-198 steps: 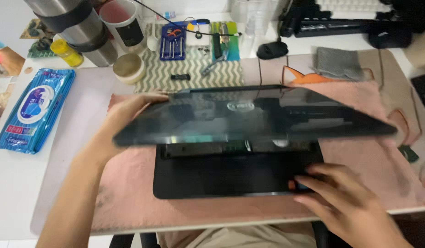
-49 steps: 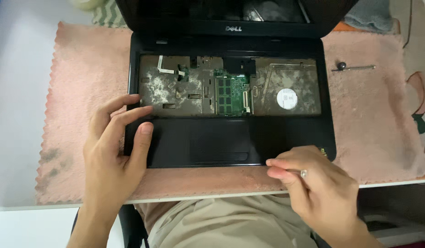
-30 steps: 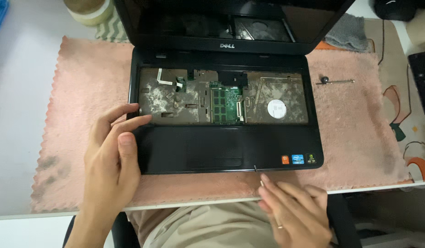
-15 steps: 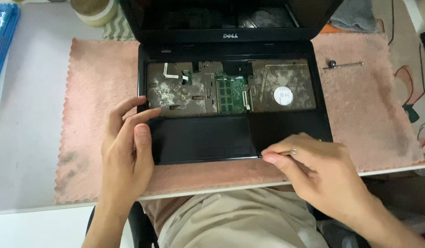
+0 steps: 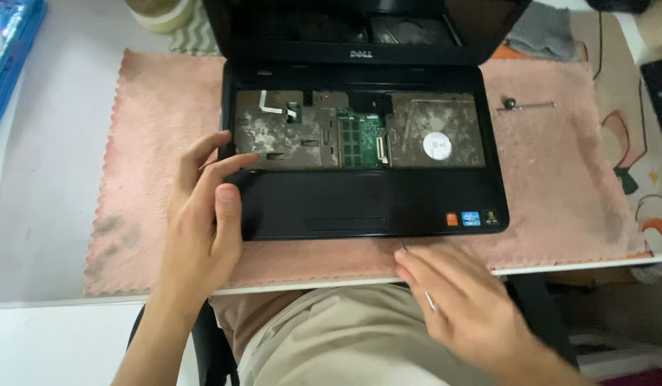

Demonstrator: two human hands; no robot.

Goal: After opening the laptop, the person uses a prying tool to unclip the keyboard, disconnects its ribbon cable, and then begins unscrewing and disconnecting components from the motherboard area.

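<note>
A black laptop [image 5: 359, 204] lies open on a pink towel [image 5: 567, 193], its keyboard gone, so the dusty metal tray and a green memory board [image 5: 359, 132] are bare. My left hand [image 5: 202, 225] grips the base's front left corner, thumb on the palm rest and fingers along the left edge. My right hand [image 5: 463, 311] hovers just off the laptop's front edge, over my lap. It pinches a thin metal tool [image 5: 403, 247] whose tip touches the front edge near the middle.
A small metal tool with a round head [image 5: 525, 106] lies on the towel to the right of the laptop. A blue packet [image 5: 6, 53] sits at the far left, a grey cloth [image 5: 547, 32] at the top right. The table's front edge [image 5: 581, 264] runs under my right hand.
My right hand has slid back off the palm rest's front right part to just below the front edge. My left hand stays on the left corner.
</note>
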